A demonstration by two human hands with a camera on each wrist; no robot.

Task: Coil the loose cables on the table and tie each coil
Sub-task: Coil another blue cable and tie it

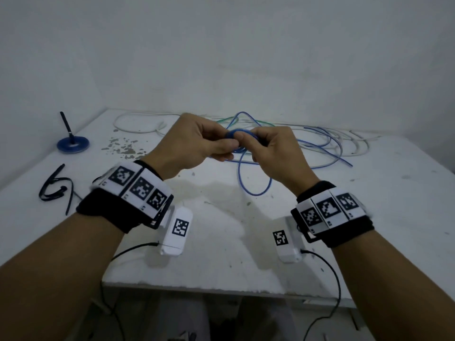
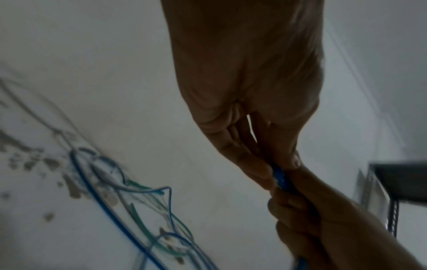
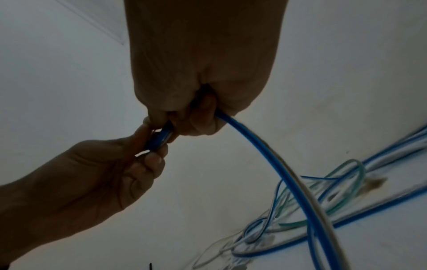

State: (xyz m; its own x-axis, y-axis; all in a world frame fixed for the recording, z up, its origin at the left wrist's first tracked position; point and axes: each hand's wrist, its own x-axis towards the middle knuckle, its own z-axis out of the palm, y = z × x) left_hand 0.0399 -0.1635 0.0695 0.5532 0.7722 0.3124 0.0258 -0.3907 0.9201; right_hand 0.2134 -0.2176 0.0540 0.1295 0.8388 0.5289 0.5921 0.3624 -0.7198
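Above the worktop centre, I am pinching the blue cable's small coil in both grips, left hand and right hand; its tail is trailing toward 12 o'clock. I should keep loops even and tight.

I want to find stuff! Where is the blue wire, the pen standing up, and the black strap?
blue cable (image 1: pixel 254 191): head view, hanging loop's bottom.
pen (image 1: pixel 66 125): head view, mid-shaft, standing in its blue base.
black strap (image 1: pixel 53 187): head view, its curled middle, left on the table.
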